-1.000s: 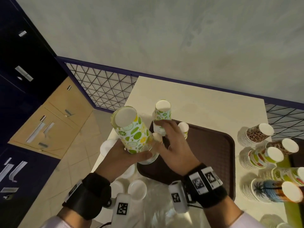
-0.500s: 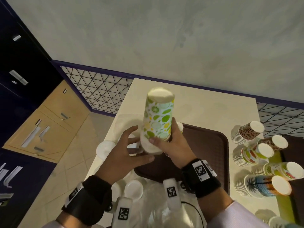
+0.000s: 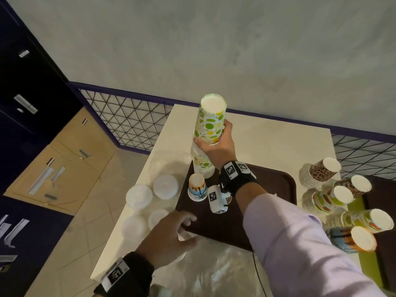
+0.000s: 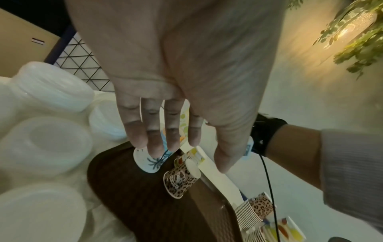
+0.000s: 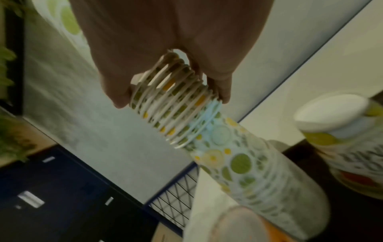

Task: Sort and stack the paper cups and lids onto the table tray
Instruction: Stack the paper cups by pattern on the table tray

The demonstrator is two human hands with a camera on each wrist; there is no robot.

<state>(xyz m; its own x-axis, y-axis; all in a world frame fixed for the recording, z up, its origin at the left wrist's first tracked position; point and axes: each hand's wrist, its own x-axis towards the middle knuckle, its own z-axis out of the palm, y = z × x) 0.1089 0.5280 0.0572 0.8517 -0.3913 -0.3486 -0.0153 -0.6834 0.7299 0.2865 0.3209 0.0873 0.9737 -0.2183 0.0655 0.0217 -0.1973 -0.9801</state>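
Observation:
A tall stack of green-dotted paper cups [image 3: 211, 123] stands upside down at the far left corner of the brown tray [image 3: 267, 189]. My right hand [image 3: 212, 136] grips its upper part. In the right wrist view my fingers [image 5: 225, 91] wrap the ribbed rims of the upper cups [image 5: 174, 101], which sit over the lower stack [image 5: 248, 163]. My left hand [image 3: 188, 228] hovers open over the tray's near left corner and holds nothing; its fingers [image 4: 174, 131] are straight. A palm-print cup [image 3: 197, 187] and a leopard cup [image 4: 178, 181] stand upside down on the tray.
Several white lid stacks [image 3: 139, 197] sit on the table left of the tray. Stacks of patterned cups [image 3: 321, 172] lie on their sides at the right. A clear plastic bag [image 3: 214, 271] covers the near table. The table's left edge drops to the floor.
My left hand has let go of the green-dotted stack and dropped toward the tray's near left corner. My right hand has carried the stack farther away and stood it upright on the lower cups.

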